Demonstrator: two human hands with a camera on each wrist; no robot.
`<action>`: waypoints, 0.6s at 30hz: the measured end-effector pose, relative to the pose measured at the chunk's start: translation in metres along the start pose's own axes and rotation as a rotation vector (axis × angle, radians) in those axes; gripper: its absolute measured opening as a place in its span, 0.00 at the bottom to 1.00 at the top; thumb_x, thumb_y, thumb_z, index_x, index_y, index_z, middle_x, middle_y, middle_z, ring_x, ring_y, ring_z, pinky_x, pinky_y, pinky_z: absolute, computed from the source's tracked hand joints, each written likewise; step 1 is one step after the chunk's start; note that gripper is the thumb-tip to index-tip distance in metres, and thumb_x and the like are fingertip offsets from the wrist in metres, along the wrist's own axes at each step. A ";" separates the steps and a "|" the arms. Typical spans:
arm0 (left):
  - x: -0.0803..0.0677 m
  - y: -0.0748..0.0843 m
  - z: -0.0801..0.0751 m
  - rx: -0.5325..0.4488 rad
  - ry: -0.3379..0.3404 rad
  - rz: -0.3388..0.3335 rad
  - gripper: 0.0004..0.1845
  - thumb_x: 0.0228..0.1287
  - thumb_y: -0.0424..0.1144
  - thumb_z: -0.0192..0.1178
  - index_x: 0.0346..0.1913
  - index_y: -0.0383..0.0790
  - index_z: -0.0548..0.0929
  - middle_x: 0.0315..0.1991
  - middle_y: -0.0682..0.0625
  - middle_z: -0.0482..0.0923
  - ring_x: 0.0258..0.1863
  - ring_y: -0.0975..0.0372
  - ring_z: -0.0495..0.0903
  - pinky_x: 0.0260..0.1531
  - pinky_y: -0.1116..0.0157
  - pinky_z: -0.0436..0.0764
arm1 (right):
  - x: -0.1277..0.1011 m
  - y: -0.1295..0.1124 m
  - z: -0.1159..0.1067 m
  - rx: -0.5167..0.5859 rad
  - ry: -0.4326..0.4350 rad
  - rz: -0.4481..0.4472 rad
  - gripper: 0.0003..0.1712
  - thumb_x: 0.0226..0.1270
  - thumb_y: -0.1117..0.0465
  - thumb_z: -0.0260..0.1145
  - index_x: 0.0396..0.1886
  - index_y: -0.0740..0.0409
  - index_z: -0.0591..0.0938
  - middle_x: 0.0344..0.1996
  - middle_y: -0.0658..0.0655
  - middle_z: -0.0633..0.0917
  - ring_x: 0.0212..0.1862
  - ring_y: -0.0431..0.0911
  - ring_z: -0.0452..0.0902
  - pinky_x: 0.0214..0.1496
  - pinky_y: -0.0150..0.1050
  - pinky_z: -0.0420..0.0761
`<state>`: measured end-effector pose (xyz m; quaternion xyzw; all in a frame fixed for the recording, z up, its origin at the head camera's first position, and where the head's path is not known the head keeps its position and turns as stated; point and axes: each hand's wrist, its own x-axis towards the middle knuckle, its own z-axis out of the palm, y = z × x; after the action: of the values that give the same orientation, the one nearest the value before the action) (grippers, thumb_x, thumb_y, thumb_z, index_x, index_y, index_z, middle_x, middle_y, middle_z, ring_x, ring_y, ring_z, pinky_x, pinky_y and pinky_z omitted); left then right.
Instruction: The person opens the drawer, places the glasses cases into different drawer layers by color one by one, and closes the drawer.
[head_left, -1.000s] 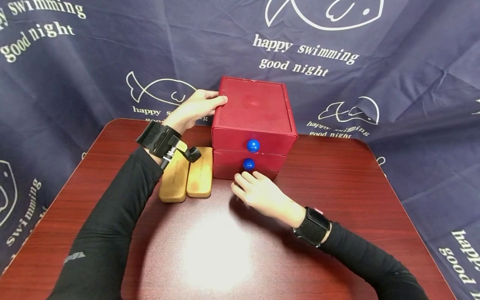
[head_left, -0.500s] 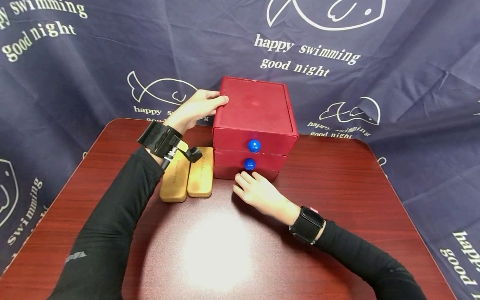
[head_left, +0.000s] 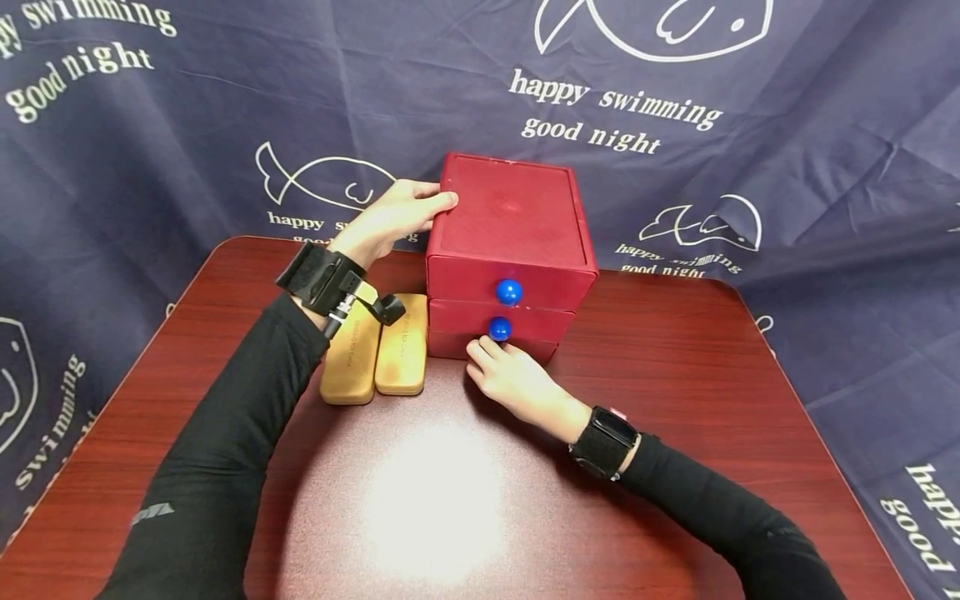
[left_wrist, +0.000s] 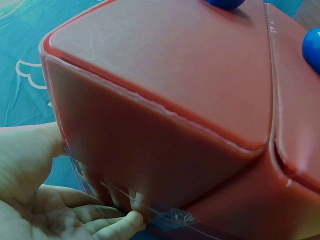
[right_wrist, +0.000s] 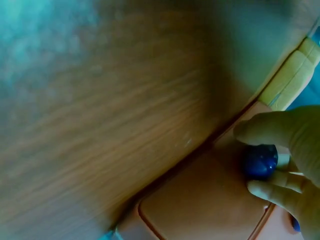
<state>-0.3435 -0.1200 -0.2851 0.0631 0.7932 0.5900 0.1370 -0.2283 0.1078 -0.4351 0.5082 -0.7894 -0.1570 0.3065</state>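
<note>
A red two-drawer box [head_left: 510, 217] stands at the back middle of the table, each drawer front with a blue knob. My left hand [head_left: 408, 212] holds the box's top left edge, thumb on top and fingers down its side [left_wrist: 75, 215]. The same red box [left_wrist: 165, 100] fills the left wrist view. My right hand [head_left: 487, 346] reaches the lower drawer from the front. In the right wrist view its fingers [right_wrist: 280, 130] close above and below the lower blue knob [right_wrist: 261, 161]. The upper knob [head_left: 508, 291] is untouched. Both drawers look closed.
Two tan wooden cases [head_left: 375, 354] lie side by side just left of the box, under my left wrist. The dark red table [head_left: 675, 375] shows bright glare near its front middle. A navy printed cloth [head_left: 150, 125] hangs behind and around the table.
My right hand has slid forward from the tabletop until its fingers reach the lower blue knob. The left hand and the box have not moved.
</note>
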 end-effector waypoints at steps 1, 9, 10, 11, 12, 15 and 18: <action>0.000 0.000 0.000 -0.001 0.000 0.002 0.32 0.76 0.45 0.55 0.77 0.37 0.64 0.70 0.40 0.73 0.68 0.53 0.77 0.72 0.61 0.72 | 0.001 -0.001 0.001 -0.009 -0.002 0.001 0.06 0.69 0.68 0.66 0.31 0.55 0.84 0.39 0.55 0.77 0.42 0.49 0.72 0.34 0.31 0.75; -0.001 -0.001 0.000 -0.011 0.002 0.009 0.31 0.77 0.45 0.55 0.77 0.37 0.65 0.69 0.40 0.75 0.67 0.53 0.77 0.72 0.61 0.73 | 0.008 -0.004 0.005 -0.064 0.015 0.006 0.07 0.69 0.67 0.66 0.30 0.54 0.85 0.36 0.54 0.75 0.41 0.47 0.70 0.27 0.29 0.69; -0.001 -0.001 0.000 -0.012 0.001 0.011 0.31 0.77 0.45 0.55 0.77 0.37 0.65 0.69 0.40 0.75 0.67 0.54 0.77 0.72 0.61 0.73 | 0.009 -0.004 0.005 -0.069 0.018 0.007 0.07 0.69 0.67 0.66 0.30 0.54 0.86 0.36 0.54 0.75 0.41 0.47 0.70 0.27 0.29 0.69; -0.001 -0.001 0.000 -0.012 0.001 0.012 0.31 0.77 0.45 0.55 0.77 0.37 0.65 0.68 0.40 0.75 0.67 0.54 0.77 0.72 0.61 0.73 | 0.009 -0.004 0.005 -0.073 0.021 0.006 0.07 0.68 0.67 0.66 0.30 0.54 0.86 0.36 0.54 0.75 0.41 0.47 0.70 0.27 0.29 0.69; -0.001 -0.002 0.000 -0.012 0.000 0.013 0.31 0.77 0.45 0.55 0.77 0.37 0.65 0.68 0.40 0.75 0.67 0.54 0.77 0.72 0.61 0.73 | 0.010 -0.004 0.005 -0.075 0.021 0.006 0.07 0.68 0.67 0.66 0.30 0.54 0.86 0.36 0.54 0.75 0.40 0.47 0.70 0.27 0.29 0.69; -0.001 -0.002 0.000 -0.013 -0.001 0.014 0.31 0.77 0.45 0.55 0.76 0.37 0.66 0.68 0.40 0.75 0.66 0.54 0.78 0.72 0.61 0.72 | 0.011 -0.004 0.006 -0.076 0.021 0.009 0.08 0.68 0.67 0.66 0.30 0.53 0.87 0.35 0.53 0.75 0.40 0.47 0.70 0.25 0.28 0.69; -0.002 -0.001 0.000 -0.010 -0.001 0.012 0.31 0.77 0.45 0.54 0.76 0.37 0.66 0.67 0.39 0.76 0.66 0.54 0.78 0.72 0.61 0.72 | 0.011 -0.004 0.008 -0.068 0.029 0.012 0.08 0.67 0.68 0.67 0.30 0.53 0.87 0.35 0.53 0.75 0.40 0.47 0.70 0.24 0.28 0.70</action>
<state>-0.3415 -0.1208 -0.2861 0.0675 0.7898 0.5947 0.1343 -0.2337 0.0952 -0.4395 0.4951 -0.7820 -0.1748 0.3358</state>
